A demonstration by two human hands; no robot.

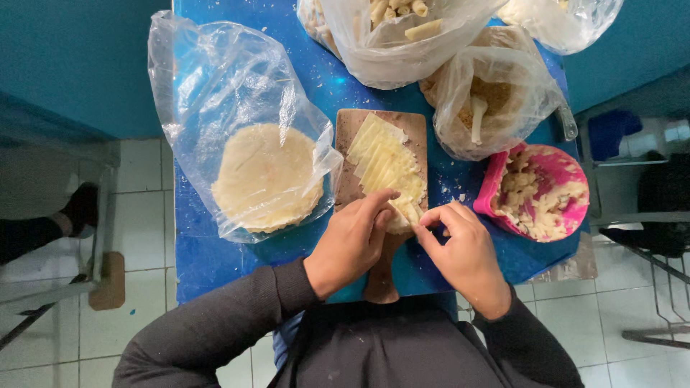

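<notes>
While only the head camera looks down on the work, it shows both hands meeting at the near end of a wooden cutting board (pixel 350 154) that lies on a blue table (pixel 215 259), its handle pointing toward the person. On the board sits a fan of pale dough strips (pixel 381 162), laid side by side, their long axes running diagonally from near left to far right. The strips lie just ahead of both hands, toward the far edge of the table, and the nearest strip end sits between the two sets of fingertips.

The left hand (pixel 352 241) rests palm down over the near part of the board, fingers curled loosely, fingertips touching the nearest strips; it presses rather than clamps, and nothing is enclosed in it. The right hand (pixel 460 251) is nearly closed, thumb and forefinger pinched together at the end of the nearest strip; whether they actually grip it cannot be told.

Left of the board a clear plastic bag (pixel 194 86) holds a stack of round dough discs (pixel 266 176). To the right stands a pink bowl (pixel 496 179) of rolled pieces, with more filled bags (pixel 496 100) beyond.
</notes>
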